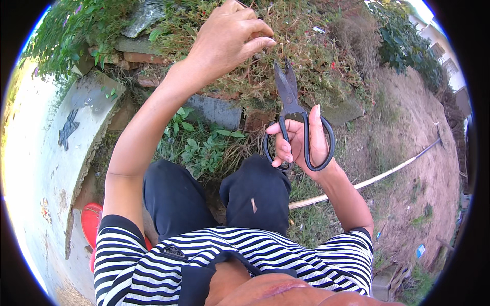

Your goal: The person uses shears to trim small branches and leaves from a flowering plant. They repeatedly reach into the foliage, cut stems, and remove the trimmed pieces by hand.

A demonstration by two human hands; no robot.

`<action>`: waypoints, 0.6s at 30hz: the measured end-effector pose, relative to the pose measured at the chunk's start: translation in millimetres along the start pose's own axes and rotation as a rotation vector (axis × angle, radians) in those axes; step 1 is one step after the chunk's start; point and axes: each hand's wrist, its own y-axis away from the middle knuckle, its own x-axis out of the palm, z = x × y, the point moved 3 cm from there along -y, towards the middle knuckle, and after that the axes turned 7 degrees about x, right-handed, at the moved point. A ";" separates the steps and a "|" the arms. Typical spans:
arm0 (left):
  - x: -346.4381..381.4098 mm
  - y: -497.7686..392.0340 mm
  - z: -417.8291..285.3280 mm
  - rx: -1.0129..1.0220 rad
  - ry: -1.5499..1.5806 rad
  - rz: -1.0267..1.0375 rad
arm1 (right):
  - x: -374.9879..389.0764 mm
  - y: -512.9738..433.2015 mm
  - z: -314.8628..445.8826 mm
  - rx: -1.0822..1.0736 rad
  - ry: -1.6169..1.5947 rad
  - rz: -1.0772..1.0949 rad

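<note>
My right hand (302, 141) grips a pair of black-handled scissors (289, 91), with fingers and thumb through the loops. The blades point away from me, slightly parted at the tips, over a bed of low flowering plants (252, 82) with a few red blooms. At the top middle, my left hand (243, 32) is over the same plants, its fingers curled and the thumb close to the index finger. Whether a stem is pinched there is too small to tell. Both blade tips lie just below and right of the left thumb.
Bricks and a grey block (216, 111) edge the bed, with leafy weeds (203, 151) below. At left are a concrete slab (82, 103), a dark glove-like item (69, 129) and a red plastic object (90, 222). A long-handled tool's pole (377, 178) lies across the ground at right.
</note>
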 end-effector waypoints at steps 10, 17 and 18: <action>25.7 -21.0 2.0 0.091 0.050 0.010 | 2.8 -9.0 19.9 0.018 0.008 -0.111; 29.3 -18.0 4.8 0.066 0.038 0.002 | 4.0 -15.6 28.8 0.020 0.062 -0.153; 29.8 -18.3 4.7 0.066 0.045 0.000 | 3.5 -16.0 29.6 0.019 0.070 -0.160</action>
